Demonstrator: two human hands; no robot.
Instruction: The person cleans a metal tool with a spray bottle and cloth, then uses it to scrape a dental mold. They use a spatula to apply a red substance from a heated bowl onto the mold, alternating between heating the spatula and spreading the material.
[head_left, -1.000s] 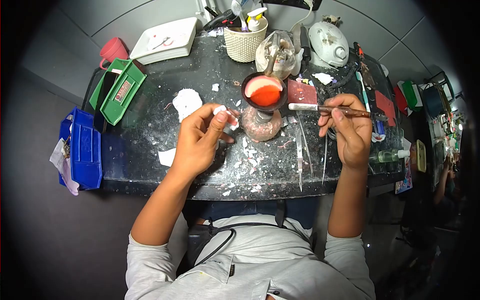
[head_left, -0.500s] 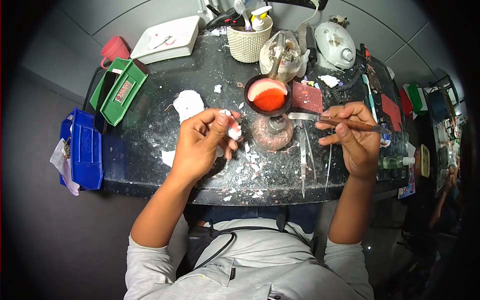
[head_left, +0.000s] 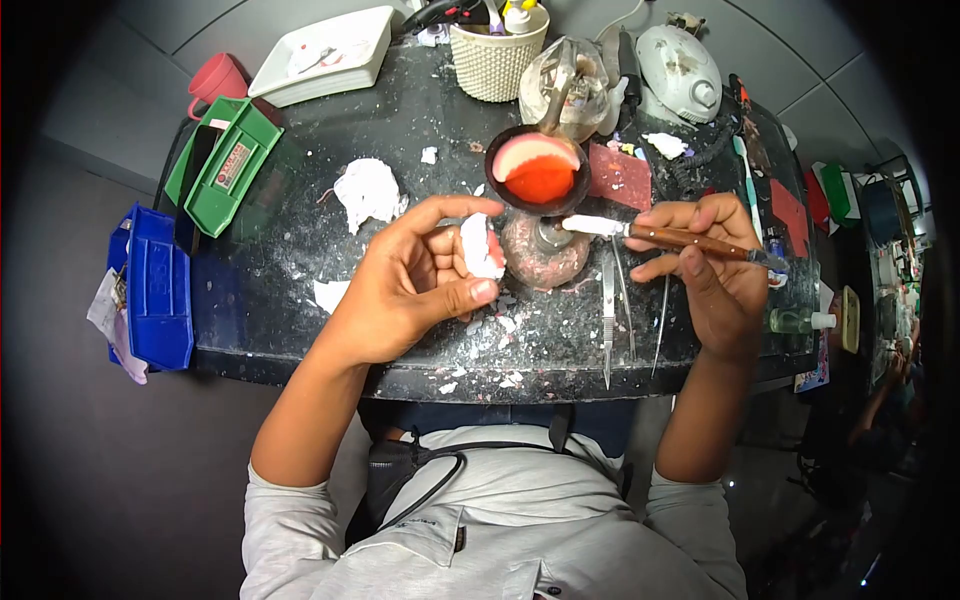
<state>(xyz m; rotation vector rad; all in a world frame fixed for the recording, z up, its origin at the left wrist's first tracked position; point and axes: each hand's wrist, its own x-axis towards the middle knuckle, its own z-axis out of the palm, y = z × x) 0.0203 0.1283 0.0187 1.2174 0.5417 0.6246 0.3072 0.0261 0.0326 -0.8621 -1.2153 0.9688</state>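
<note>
The white wicker cup at the top centre is cut off by the frame's upper edge, so the tools standing in it cannot be identified. The left hand covers part of the small white and pink piece, hiding its full shape. The label on the green bin at upper left is too small to read. Items at the far right edge dissolve into dark blur.

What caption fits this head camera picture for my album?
Left hand holds a white-and-pink cast while the right hand points a wooden-handled knife toward the burner under a bowl of orange wax.
</note>
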